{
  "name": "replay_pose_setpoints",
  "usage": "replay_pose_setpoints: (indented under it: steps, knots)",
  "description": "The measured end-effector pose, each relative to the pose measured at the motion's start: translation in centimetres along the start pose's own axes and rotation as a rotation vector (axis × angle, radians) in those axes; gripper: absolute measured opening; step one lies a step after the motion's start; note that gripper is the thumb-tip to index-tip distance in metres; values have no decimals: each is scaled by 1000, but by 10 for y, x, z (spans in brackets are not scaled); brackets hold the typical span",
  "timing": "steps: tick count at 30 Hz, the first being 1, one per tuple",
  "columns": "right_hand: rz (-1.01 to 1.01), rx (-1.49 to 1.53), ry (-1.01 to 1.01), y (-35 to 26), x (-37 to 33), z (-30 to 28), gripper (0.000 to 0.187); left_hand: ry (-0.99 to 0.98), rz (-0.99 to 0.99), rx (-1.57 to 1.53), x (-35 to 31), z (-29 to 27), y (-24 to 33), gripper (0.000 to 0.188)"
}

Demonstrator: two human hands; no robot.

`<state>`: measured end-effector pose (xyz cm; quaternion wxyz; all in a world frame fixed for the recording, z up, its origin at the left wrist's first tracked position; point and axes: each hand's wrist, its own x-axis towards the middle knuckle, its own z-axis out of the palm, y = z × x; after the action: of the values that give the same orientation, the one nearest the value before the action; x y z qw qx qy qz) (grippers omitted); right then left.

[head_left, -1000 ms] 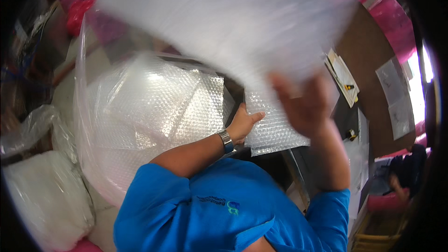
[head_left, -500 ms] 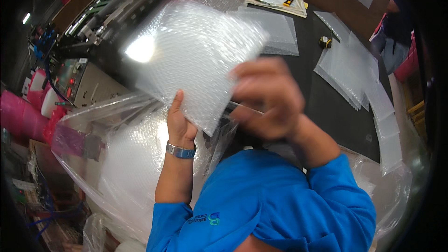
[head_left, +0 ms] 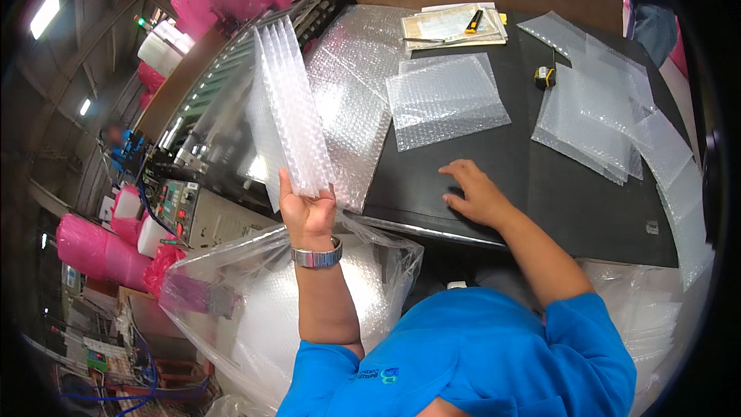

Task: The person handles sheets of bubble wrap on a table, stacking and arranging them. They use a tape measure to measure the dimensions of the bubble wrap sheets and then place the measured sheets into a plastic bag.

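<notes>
My left hand point(head_left: 309, 215) grips several bubble wrap sheets point(head_left: 293, 108) by their lower edge; they stand upright and fan slightly apart at the top. A watch sits on that wrist. Over the black tabletop point(head_left: 455, 154) my right hand point(head_left: 471, 191) is empty, its fingers apart. Beyond it lie flat bubble wrap pieces point(head_left: 444, 100), a few overlapping. Behind the held sheets, a larger bubble wrap sheet point(head_left: 355, 69) covers the table's left part.
More bubble wrap pieces point(head_left: 590, 120) spread along the table's right side, beside a tape measure point(head_left: 545, 77). Papers point(head_left: 432, 27) at the back carry a yellow cutter knife point(head_left: 474, 22). A large clear plastic bag point(head_left: 231, 278) hangs open at the near left, beside a machine control box point(head_left: 181, 205).
The sheets in my left hand have turned from broad side to edge-on, moving left. My right hand has come away from them and lowered toward the tabletop. The view has shifted.
</notes>
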<state>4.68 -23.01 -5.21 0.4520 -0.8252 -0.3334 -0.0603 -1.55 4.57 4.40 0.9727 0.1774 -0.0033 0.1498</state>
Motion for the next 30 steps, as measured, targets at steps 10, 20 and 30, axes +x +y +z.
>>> replay_pose_setpoints:
  steps: [10, 20, 30]
  knots:
    - [4, 35, -89, 6, -4, -3, 50, 81, -29, 50, 1, 16, -26, 39]
    - [249, 1474, 302, -27, -4, -6, 81, -32, 101, 799, -59, -40, -142, 54]
    - [-21, 597, 880, -35, -111, -214, 53, -576, 7, 1434, 4, -82, -150, 56]
